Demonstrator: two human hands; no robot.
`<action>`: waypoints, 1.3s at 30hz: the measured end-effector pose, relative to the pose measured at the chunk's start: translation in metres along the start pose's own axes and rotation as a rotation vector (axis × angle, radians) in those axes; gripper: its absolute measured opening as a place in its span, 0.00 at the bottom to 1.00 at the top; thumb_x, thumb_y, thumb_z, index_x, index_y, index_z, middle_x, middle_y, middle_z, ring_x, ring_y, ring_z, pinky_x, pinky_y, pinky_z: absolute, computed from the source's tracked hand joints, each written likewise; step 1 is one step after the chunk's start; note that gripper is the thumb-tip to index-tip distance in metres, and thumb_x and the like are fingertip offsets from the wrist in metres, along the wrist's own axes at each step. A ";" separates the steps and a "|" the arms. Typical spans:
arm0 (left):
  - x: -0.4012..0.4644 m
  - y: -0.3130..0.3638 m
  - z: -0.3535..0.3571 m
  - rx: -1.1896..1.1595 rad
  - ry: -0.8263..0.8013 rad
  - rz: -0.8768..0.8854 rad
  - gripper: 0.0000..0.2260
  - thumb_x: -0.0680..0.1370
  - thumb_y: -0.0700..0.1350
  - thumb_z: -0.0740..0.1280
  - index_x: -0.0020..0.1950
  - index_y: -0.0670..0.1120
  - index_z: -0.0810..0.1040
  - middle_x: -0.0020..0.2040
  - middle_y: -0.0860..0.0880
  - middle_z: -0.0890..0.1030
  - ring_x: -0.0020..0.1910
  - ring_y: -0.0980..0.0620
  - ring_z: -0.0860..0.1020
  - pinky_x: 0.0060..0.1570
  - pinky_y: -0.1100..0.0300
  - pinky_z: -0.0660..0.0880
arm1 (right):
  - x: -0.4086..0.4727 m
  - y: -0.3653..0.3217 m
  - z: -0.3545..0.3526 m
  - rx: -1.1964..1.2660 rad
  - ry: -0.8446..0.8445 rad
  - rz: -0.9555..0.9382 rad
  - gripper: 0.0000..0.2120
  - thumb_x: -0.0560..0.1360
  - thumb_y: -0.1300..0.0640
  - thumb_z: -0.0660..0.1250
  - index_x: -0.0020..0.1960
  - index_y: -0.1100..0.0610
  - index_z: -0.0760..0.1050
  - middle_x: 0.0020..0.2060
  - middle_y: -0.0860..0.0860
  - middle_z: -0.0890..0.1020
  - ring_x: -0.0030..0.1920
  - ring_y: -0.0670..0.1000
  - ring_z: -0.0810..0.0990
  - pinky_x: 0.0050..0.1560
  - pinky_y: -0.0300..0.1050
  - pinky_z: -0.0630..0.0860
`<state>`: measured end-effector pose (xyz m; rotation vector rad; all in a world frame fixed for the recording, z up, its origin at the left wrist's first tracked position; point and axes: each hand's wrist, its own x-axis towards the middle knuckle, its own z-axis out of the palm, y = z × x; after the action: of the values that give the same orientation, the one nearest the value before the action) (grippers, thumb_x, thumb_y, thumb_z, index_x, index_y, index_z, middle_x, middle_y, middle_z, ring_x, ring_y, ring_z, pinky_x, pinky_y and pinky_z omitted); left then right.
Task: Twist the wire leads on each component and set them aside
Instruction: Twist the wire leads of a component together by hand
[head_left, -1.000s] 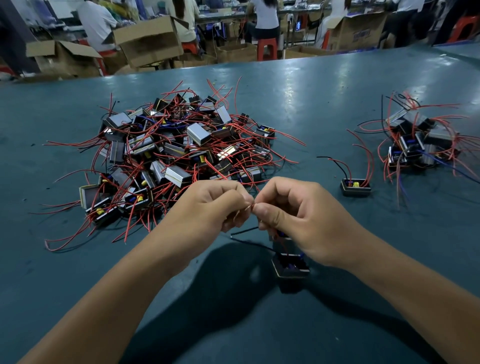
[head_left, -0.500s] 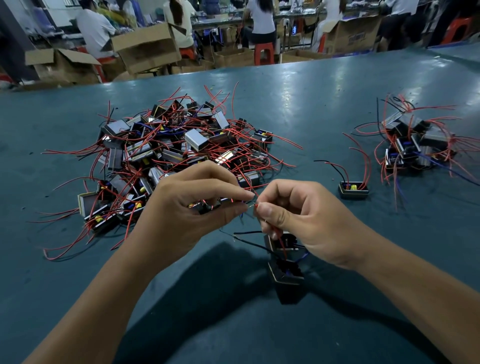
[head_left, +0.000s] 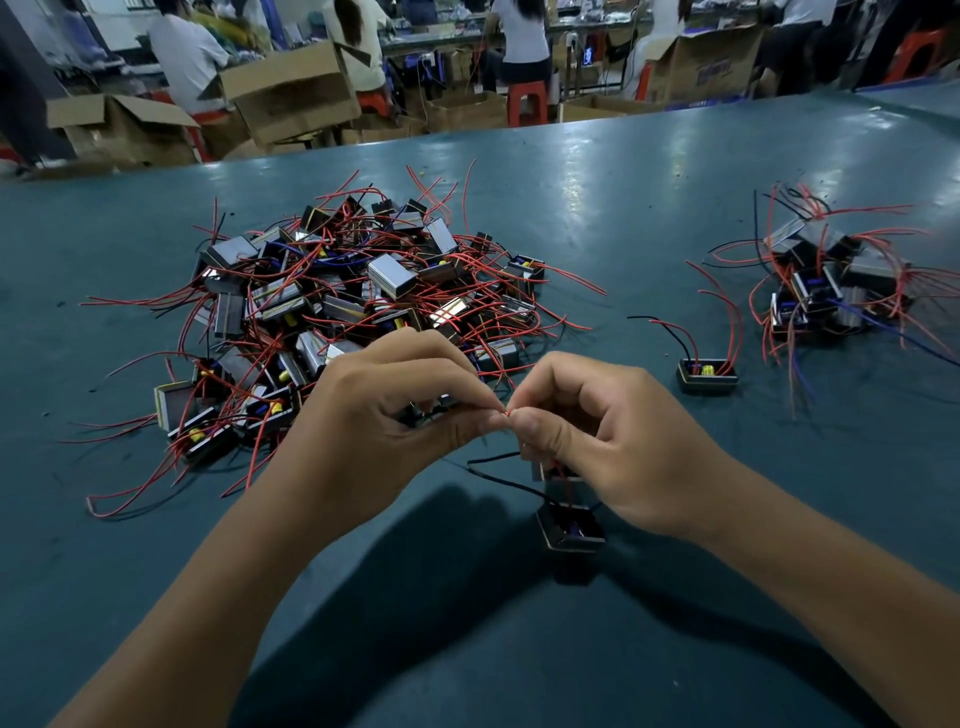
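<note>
My left hand (head_left: 395, 415) and my right hand (head_left: 613, 441) meet above the table, each pinching the tip of a red wire lead (head_left: 506, 413) between thumb and forefinger. The lead runs down under my right hand to a small black component (head_left: 571, 527) that hangs just above the table. A black lead (head_left: 498, 475) trails from it to the left. A big pile of components with red leads (head_left: 353, 312) lies behind my left hand. A smaller pile (head_left: 831, 291) sits at the far right, with one single component (head_left: 707, 375) beside it.
The teal table (head_left: 519, 649) stretches around the piles. Beyond its far edge stand cardboard boxes (head_left: 291, 98), red stools (head_left: 527, 104) and several seated people.
Both hands have risen slightly and stayed together at the wire tip. My left fingers have shifted on the lead, and the hanging component has swung a little under my right hand.
</note>
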<state>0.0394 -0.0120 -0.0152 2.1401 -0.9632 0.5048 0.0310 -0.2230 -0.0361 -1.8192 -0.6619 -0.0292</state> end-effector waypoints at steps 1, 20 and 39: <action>0.000 0.001 -0.001 -0.032 -0.019 -0.035 0.06 0.75 0.46 0.73 0.44 0.44 0.86 0.43 0.52 0.81 0.43 0.54 0.79 0.44 0.68 0.71 | 0.000 0.000 0.000 -0.077 0.024 -0.048 0.06 0.79 0.53 0.66 0.46 0.54 0.76 0.34 0.46 0.81 0.34 0.50 0.80 0.37 0.46 0.78; 0.000 0.000 -0.002 0.111 -0.007 0.075 0.09 0.75 0.46 0.74 0.55 0.47 0.85 0.50 0.50 0.80 0.50 0.50 0.80 0.50 0.52 0.76 | 0.002 0.004 -0.002 0.108 -0.028 0.053 0.04 0.77 0.53 0.66 0.45 0.53 0.76 0.32 0.45 0.80 0.32 0.45 0.76 0.35 0.39 0.75; -0.002 0.004 -0.003 -0.213 -0.073 -0.191 0.05 0.74 0.49 0.74 0.43 0.49 0.86 0.38 0.54 0.77 0.38 0.55 0.76 0.40 0.67 0.69 | 0.000 0.001 -0.001 -0.375 0.088 -0.258 0.08 0.80 0.55 0.65 0.48 0.59 0.78 0.34 0.48 0.78 0.34 0.49 0.76 0.36 0.45 0.72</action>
<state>0.0352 -0.0104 -0.0128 2.0415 -0.8032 0.2207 0.0320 -0.2235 -0.0364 -2.0617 -0.8686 -0.4278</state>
